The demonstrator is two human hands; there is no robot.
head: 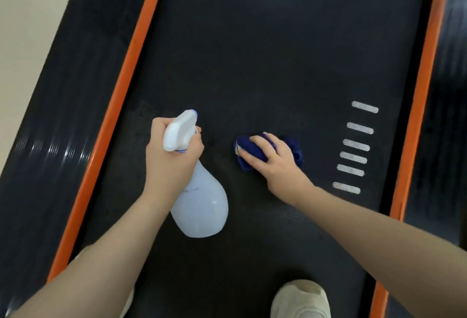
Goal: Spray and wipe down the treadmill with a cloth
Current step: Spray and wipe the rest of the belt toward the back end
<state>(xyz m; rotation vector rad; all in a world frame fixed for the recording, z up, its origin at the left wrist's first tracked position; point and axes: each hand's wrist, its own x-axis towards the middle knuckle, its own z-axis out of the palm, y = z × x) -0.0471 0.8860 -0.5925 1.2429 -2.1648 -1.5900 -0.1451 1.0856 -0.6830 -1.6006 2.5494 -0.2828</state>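
We judge the task to be mid-course: we are working on the black textured running belt of the treadmill (265, 52), and a faintly mottled, damp-looking patch just ahead of the spray nozzle suggests some spraying is done, though we cannot be sure it is wet. Left hand (171, 156) is wrapped round the neck of a translucent white plastic spray bottle with a white trigger head (199, 201), fingers curled at the trigger, nozzle aimed forward over the belt; the bottle is held above the belt, not set down. Right hand (273, 159) lies on a bunched dark blue cloth (295, 149), fingers curved over it and pressing it to the belt, just right of the bottle and near the belt's middle. Still to do, by our reckoning: the long stretch of belt ahead, the two orange edge strips (131, 70) and the glossy black side rails (63, 105), which show no sign of wiping. Count: one spray bottle, one cloth, two hands, two orange strips, six white dashed marks (356, 145) on the belt's right side, one pale shoe (300, 300) at the bottom edge.
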